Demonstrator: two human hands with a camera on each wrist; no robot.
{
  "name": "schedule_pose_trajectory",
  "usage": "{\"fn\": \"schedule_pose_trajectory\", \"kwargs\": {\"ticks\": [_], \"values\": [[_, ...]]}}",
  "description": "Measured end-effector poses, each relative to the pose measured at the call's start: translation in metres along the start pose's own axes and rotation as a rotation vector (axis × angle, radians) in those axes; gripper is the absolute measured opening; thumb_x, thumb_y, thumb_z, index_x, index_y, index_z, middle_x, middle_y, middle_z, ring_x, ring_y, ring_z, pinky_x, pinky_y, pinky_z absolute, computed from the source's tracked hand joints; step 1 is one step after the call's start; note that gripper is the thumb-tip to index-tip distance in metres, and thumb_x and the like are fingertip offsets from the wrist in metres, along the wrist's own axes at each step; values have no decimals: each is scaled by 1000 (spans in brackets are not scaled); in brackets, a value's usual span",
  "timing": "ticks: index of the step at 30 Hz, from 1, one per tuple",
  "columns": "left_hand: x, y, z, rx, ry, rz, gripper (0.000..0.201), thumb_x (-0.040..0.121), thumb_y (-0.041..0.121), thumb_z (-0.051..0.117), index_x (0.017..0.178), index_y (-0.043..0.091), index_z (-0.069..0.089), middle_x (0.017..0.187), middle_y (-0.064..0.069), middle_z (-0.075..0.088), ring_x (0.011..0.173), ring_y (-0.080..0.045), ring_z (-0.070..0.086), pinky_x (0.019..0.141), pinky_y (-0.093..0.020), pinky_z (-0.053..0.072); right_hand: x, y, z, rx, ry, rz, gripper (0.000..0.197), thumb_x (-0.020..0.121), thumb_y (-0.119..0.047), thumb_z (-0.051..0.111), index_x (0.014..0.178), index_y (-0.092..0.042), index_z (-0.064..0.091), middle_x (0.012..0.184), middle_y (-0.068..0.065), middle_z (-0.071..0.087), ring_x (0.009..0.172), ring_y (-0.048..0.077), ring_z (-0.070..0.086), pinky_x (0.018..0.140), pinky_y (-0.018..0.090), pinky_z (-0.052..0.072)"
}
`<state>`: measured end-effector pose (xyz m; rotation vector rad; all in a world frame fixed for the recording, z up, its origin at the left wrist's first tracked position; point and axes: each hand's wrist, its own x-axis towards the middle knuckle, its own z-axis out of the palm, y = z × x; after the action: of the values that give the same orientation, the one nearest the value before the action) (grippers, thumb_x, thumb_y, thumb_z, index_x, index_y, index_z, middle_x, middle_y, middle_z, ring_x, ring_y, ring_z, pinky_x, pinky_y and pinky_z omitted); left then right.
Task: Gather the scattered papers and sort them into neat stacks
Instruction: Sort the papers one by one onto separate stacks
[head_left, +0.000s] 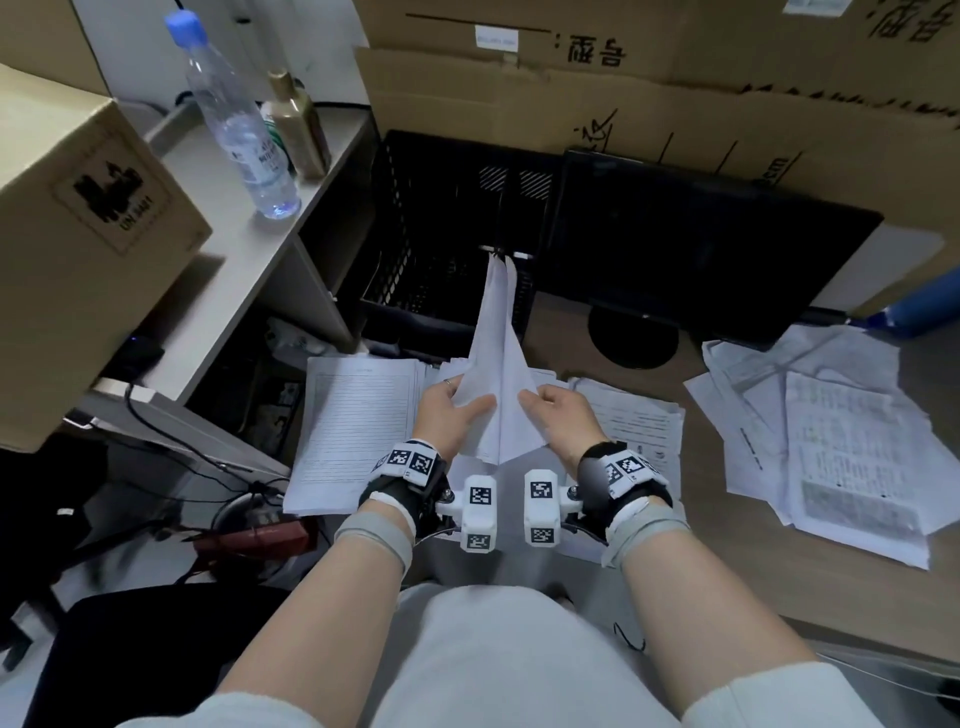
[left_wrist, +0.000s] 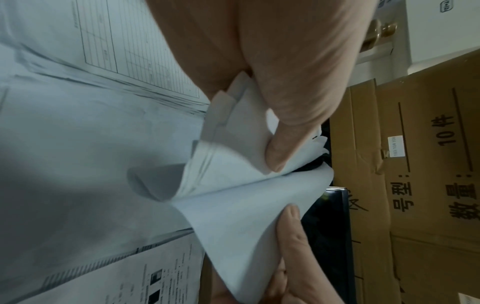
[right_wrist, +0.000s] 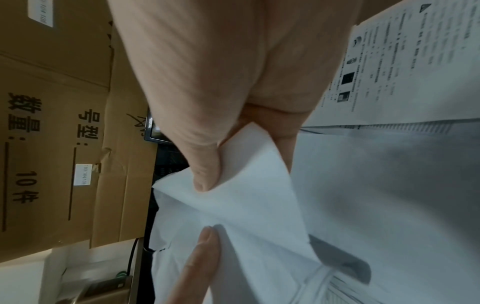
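Both hands hold a sheaf of white sheets (head_left: 496, 364) upright over the desk, its top reaching toward the black crate. My left hand (head_left: 454, 402) grips its left edge, thumb on the paper (left_wrist: 233, 164). My right hand (head_left: 550, 408) pinches the right edge (right_wrist: 246, 185) between thumb and fingers. Under the hands lie a stack of lined forms (head_left: 358, 426) on the left and a stack of printed sheets (head_left: 639, 421) on the right. A loose heap of scattered printed papers (head_left: 831, 441) spreads over the right side of the desk.
A black mesh crate (head_left: 431, 223) and a dark monitor (head_left: 701, 249) stand behind the papers, cardboard boxes (head_left: 675, 93) beyond them. On the left, a shelf (head_left: 218, 291) carries a water bottle (head_left: 234, 114), a small brown bottle (head_left: 301, 124) and a cardboard box (head_left: 78, 218). Cables lie at lower left.
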<state>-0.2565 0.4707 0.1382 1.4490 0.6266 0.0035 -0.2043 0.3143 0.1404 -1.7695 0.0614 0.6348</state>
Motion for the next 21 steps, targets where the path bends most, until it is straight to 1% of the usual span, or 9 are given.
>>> {"fn": "schedule_pose_trajectory", "kwargs": {"ticks": [1,3,5,8,10,13,16,18,21], "values": [[0,0,-5,-7,8,0,19,89,3,71,100,18,72,99,-8,77,92,-29,74,87,-43,60,0,0,5,-9,28,-10,35,83,-43,66,74,-10,59,74,7,63,68,20,57,68,39,50],[1,-2,-12,-32,32,-4,21,90,1,69,101,18,72,98,-6,77,91,-27,73,86,-40,60,-1,-1,10,-28,94,-42,27,83,-36,71,70,-17,58,74,8,66,66,21,61,65,35,50],[0,-5,-19,-54,57,-1,25,90,-2,67,107,14,73,98,-6,77,90,-26,72,85,-38,60,-3,0,13,-64,170,-70,31,81,-35,74,65,-20,52,68,4,60,63,20,55,63,31,44],[2,-12,-32,-56,112,12,31,88,-5,65,114,9,73,103,-8,77,90,-22,69,91,-37,57,-4,5,16,-134,294,-40,36,81,-33,74,63,-19,46,67,-2,50,63,17,45,62,30,36],[2,-15,-38,-56,164,0,34,86,-3,65,115,12,73,101,-5,75,89,-20,67,89,-34,56,-6,9,15,-146,385,7,32,82,-32,73,67,-16,50,70,1,52,64,18,46,58,28,36],[3,-25,-47,-48,201,-15,38,76,10,60,110,15,76,89,1,73,78,-18,62,77,-32,54,-12,15,12,-129,530,66,23,87,-28,68,84,-8,57,78,5,55,70,24,49,53,28,31],[4,-35,-51,2,241,-28,39,79,9,57,114,14,75,101,-4,77,82,-16,67,82,-32,56,-17,22,6,-80,674,137,22,93,-23,64,100,-3,58,87,8,56,78,25,51,65,26,33],[6,-39,-52,39,288,-36,38,81,6,54,110,18,76,100,-3,77,84,-18,69,83,-32,58,-21,25,-2,-66,773,172,26,95,-23,62,108,-2,58,95,8,58,85,26,55,71,27,35],[4,-39,-54,64,327,-66,40,79,12,55,113,21,75,101,-4,77,94,-24,72,91,-39,60,-28,24,-11,-78,833,110,21,94,-23,63,102,-5,59,87,1,58,85,27,60,70,26,36]]}}
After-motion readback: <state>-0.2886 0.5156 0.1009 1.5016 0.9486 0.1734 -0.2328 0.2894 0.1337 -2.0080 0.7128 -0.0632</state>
